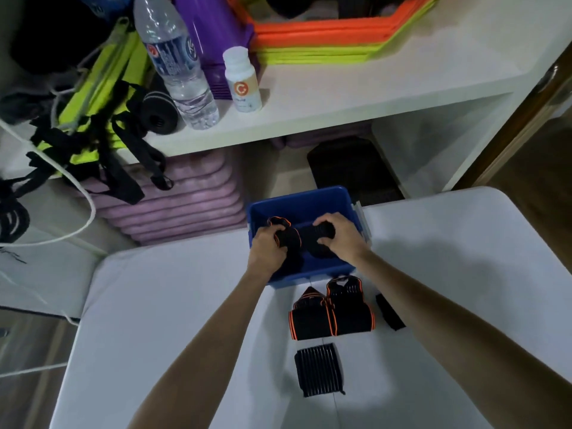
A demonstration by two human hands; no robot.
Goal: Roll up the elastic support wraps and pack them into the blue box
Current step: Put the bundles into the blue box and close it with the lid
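The blue box (297,199) stands at the far edge of the white table (173,320). Both hands reach into it. My left hand (266,246) grips a rolled black wrap with orange trim (289,235). My right hand (339,235) grips a rolled black wrap (315,239) beside it. On the table in front of the box lie two flat black wraps with orange edges (332,314), a ribbed black wrap (318,368) nearer me, and a small black piece (388,311) partly hidden by my right forearm.
A white shelf (340,97) behind the table carries a water bottle (176,60), a white pill bottle (243,80), orange and green flat rings (325,38) and yellow-black straps (93,119). Purple mats (192,199) are stacked below it.
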